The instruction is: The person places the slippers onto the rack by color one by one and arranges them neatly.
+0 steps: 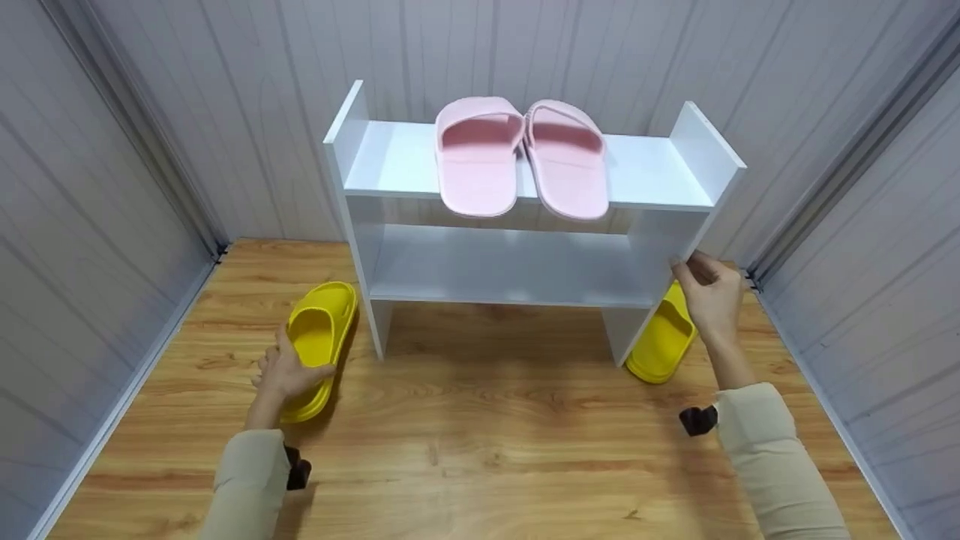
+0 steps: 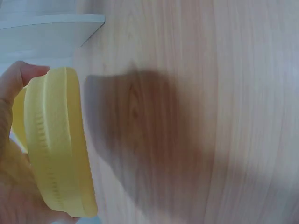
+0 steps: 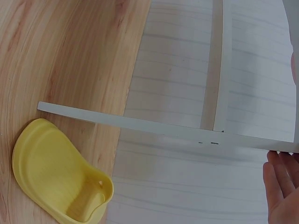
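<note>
My left hand grips a yellow slipper by its sides near the heel, left of a white shelf rack. In the left wrist view that slipper is tilted above the floor, and its shadow falls beside it. Over on the right, my right hand touches the rack's right side panel. Extended fingers meet the panel in the right wrist view; the thumb is hidden there. Beneath this hand a second yellow slipper lies on the floor, partly covered by the panel in the head view.
A pair of pink slippers, left one and right one, sits on the rack's top shelf, toes toward the back. Panelled walls enclose the wood-pattern floor at the back and both sides.
</note>
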`<state>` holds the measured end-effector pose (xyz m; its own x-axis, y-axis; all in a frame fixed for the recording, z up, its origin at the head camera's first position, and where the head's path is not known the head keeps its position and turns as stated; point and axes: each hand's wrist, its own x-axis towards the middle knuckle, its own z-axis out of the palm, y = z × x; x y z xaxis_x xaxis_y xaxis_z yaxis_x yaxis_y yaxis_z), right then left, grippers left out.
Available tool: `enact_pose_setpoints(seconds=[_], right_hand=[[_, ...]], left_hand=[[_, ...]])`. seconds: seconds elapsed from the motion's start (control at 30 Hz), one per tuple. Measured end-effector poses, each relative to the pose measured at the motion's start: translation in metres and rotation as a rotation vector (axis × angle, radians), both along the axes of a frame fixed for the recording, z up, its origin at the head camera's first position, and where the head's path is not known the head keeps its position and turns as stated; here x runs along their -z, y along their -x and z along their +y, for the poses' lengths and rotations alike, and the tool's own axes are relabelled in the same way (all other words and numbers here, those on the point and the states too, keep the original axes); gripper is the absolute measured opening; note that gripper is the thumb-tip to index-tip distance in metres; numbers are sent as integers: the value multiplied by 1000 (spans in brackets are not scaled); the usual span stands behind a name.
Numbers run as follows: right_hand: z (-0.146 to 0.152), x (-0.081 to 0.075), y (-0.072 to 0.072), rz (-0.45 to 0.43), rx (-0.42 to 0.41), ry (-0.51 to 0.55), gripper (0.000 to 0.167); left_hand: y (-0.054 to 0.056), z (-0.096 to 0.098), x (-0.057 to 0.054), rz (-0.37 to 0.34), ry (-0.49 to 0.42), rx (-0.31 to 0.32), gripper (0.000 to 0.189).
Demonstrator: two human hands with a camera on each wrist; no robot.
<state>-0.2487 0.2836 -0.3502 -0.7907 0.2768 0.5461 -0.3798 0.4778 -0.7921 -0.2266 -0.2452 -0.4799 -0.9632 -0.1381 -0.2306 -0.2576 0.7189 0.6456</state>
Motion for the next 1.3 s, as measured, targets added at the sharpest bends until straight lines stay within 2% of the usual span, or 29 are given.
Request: enact_pose_setpoints(seconds=[0.4, 0.67, 0.97, 1.1, 1.3], right_hand=[[-1, -1, -1, 12, 2, -22, 24], [-1, -3, -2, -36, 17, -11, 27], [0, -3, -1, -24, 35, -48, 28], [0, -2, -1, -7, 28, -48, 27], [0, -1, -1, 24, 1, -28, 26]], left_hand=[[-17, -5, -18, -23, 54, 163, 112], [-32, -16, -32, 4, 58, 304, 105], [-47, -24, -47, -34, 72, 405, 101], [-52, -24, -54, -80, 43, 451, 101], [-56, -29, -55, -144, -84, 510, 99]])
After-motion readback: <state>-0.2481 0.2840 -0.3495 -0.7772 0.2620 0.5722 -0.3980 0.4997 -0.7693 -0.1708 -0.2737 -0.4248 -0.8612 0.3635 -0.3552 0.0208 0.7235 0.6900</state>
